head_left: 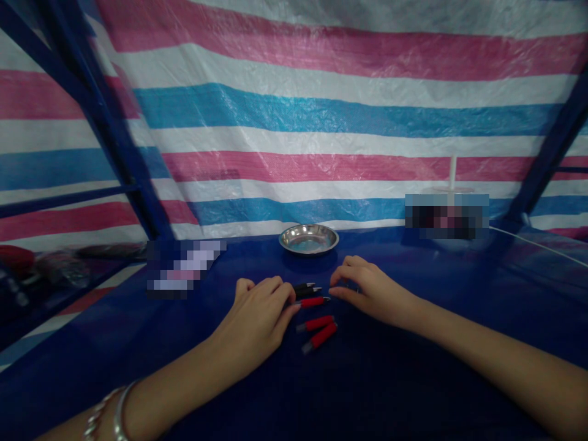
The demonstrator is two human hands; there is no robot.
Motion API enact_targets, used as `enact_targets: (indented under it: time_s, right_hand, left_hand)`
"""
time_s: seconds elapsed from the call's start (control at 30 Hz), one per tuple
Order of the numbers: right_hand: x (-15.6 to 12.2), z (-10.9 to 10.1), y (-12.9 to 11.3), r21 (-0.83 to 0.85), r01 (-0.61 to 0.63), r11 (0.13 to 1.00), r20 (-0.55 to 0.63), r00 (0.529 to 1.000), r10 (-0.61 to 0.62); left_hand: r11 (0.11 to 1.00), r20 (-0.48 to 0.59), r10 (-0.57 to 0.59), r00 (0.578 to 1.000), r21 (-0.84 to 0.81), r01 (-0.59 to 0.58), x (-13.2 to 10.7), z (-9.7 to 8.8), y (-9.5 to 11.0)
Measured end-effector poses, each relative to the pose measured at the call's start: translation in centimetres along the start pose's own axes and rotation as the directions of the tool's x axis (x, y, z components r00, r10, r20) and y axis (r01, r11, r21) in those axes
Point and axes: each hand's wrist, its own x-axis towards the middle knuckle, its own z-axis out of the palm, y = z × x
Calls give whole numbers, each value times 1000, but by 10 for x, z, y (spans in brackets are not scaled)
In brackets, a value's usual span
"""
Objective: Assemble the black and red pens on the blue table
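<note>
Curled over the blue tabletop (390,386), the left hand (260,312) brings its thumb and fingertips to the rear end of a red pen (313,302); I cannot tell whether it grips the pen or only rests on it. The right hand (362,286) holds nothing visible, its fingers bent and loose, the thumb a little apart from them, just beyond the pen's tip. The red pen lies between the two hands, pointing toward the right one. Just behind it are black pens (303,289), partly hidden by the left fingers. Nearer the wearer, two short red pen parts (316,324) lie close together, grey at their left ends. A bangle (120,413) and a beaded bracelet (95,418) circle the left wrist. Beyond the pens sits a shallow round steel dish (309,237). Pixelated items stand at left and right. Striped sheeting (321,116) hangs behind, between blue metal posts (113,147).
</note>
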Motion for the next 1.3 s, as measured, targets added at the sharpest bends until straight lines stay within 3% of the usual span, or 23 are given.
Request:
enact_targets:
  time_s: [0.17,0.5,0.73,1.3]
  right_hand:
    - [-1,-3,-9,126,59,990,41,997,-65]
    - [0,-2,-11,159,161,974,-4,987,-162]
    - [-1,-4,-13,233,144,962,-55,989,-135]
    - [-3,-4,-12,239,85,967,-10,996,-85]
  left_hand:
    - [998,-82,8,997,-63,-13,1,-4,4]
    - [991,-221,10,975,-126,-39,-2,-6,5]
    - [989,-196,7,981,-141,-36,-2,-6,4]
    - [992,-64,60,996,-104,-66,-1,-6,7]
